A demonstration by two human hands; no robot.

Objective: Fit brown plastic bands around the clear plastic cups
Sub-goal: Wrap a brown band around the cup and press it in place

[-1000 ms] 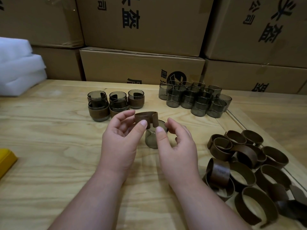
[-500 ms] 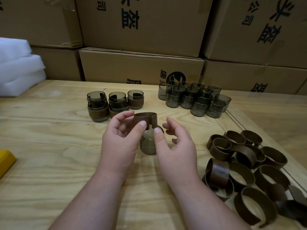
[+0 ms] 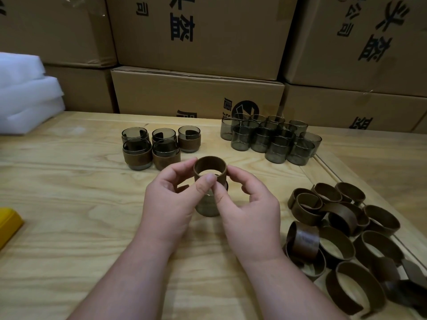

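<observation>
Head view. Both hands work at the middle of the wooden table (image 3: 69, 204). The left hand (image 3: 171, 204) and the right hand (image 3: 249, 204) each pinch the brown band (image 3: 209, 169) between thumb and fingers, holding it closed into a ring. The band sits at the top of one clear cup (image 3: 208, 205), which stands on the table between the hands. The band appears only partly over the rim; how far it overlaps the cup cannot be told.

Done: five banded cups (image 3: 159, 146) stand in a group behind the hands, to the left.

Left: a cluster of bare cups (image 3: 272, 139) stands at the back right, well apart from the finished group. A pile of loose bands (image 3: 342, 234) lies at the right edge, near the right forearm.

Judgement: the task is in its early part. The step in hand is seating the sixth band; more than a dozen cups appear to remain.
</observation>
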